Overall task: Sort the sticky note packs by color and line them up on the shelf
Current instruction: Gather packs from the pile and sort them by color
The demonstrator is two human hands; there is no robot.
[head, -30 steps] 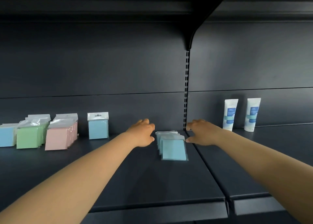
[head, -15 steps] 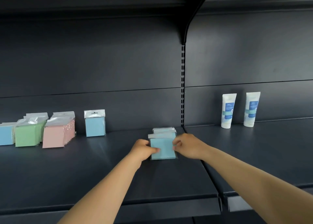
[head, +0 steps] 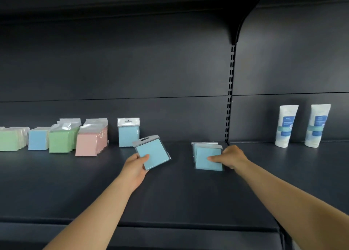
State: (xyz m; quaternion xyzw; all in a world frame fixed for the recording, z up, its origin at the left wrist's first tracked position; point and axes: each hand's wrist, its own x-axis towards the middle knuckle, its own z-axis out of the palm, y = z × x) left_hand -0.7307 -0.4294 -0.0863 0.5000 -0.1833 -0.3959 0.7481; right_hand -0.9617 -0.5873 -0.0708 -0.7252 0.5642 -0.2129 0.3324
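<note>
The left hand (head: pixel 136 168) pinches one blue pack (head: pixel 153 153) in its fingers and holds it up over the shelf (head: pixel 170 196), while the right hand (head: pixel 229 158) pinches the front of the blue pile (head: pixel 207 158) near the shelf's right edge. I think the held pack goes next, standing straight by the lone blue pack (head: pixel 128 132) at the back. There is bare shelf between them to move in, and the pink packs (head: pixel 90 140) sit just left.

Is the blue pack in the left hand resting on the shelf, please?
No: the left hand holds the blue pack tilted in the air above the shelf, near the upright blue pack.
</note>
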